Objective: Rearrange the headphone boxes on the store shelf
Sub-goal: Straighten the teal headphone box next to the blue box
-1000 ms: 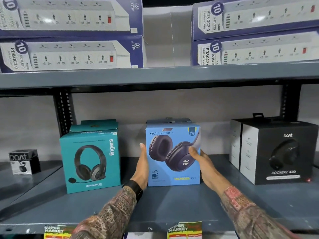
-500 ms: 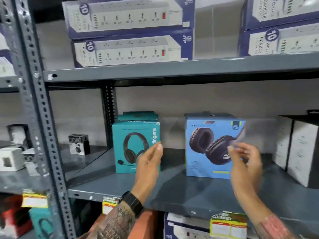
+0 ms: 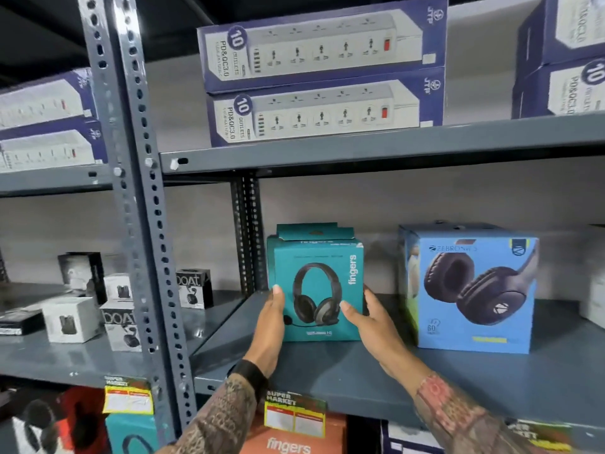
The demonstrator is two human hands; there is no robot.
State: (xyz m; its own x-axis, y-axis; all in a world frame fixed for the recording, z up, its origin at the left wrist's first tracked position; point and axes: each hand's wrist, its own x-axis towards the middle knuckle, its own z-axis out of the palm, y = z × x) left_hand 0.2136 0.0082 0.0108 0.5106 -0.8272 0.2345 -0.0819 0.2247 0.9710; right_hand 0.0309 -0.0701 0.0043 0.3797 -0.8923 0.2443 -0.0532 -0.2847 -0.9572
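A teal "fingers" headphone box (image 3: 316,283) stands upright on the grey shelf (image 3: 458,381), near the shelf's left end. My left hand (image 3: 270,326) presses flat against its left side. My right hand (image 3: 373,322) holds its right side, thumb across the lower front. To the right, apart from both hands, stands a light blue Zebronics headphone box (image 3: 471,290). The edge of a white box (image 3: 592,290) shows at the far right.
A perforated steel upright (image 3: 140,204) stands left of the teal box. Small boat earbud boxes (image 3: 193,288) sit on the left bay's shelf. Power strip boxes (image 3: 322,80) are stacked on the shelf above. Price tags (image 3: 294,414) hang on the shelf edge, with more boxes below.
Both hands left the blue box and moved left to the teal box, now gripping its two sides. My view swung left, so the black box on the right is out of frame.
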